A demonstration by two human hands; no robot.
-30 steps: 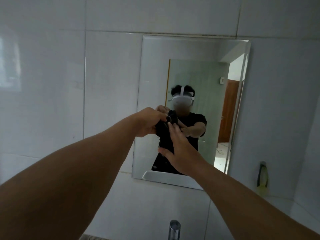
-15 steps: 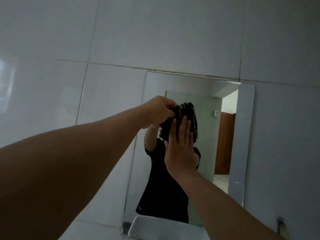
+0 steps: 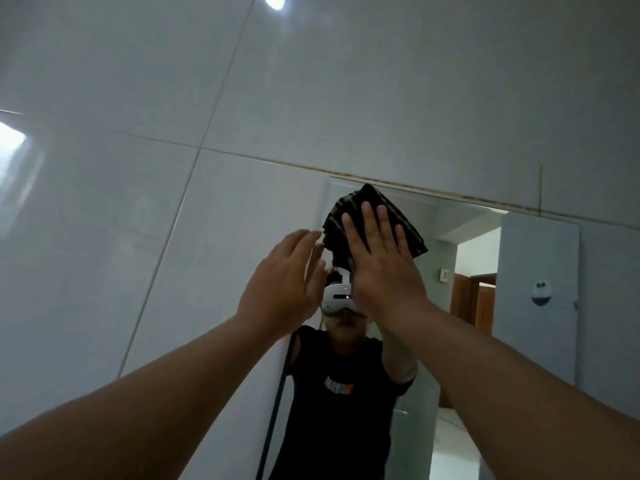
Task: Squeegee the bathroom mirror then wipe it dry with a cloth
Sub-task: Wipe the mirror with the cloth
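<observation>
White tiled wall (image 3: 145, 209) left of and above both hands, grout lines crossing. Left hand (image 3: 282, 282) raised, fingers straight and relaxed, holding nothing, fingertips just beside cloth's left edge (contact unclear). Dark striped cloth (image 3: 398, 216) folded, at mirror's top edge. Right hand (image 3: 382, 261) flat on cloth, fingers straight and together, pressing it against mirror (image 3: 467, 306). Hands and forearms block much of glass centre. Right of right hand: reflected doorway, wooden door, small hook on reflected wall.
</observation>
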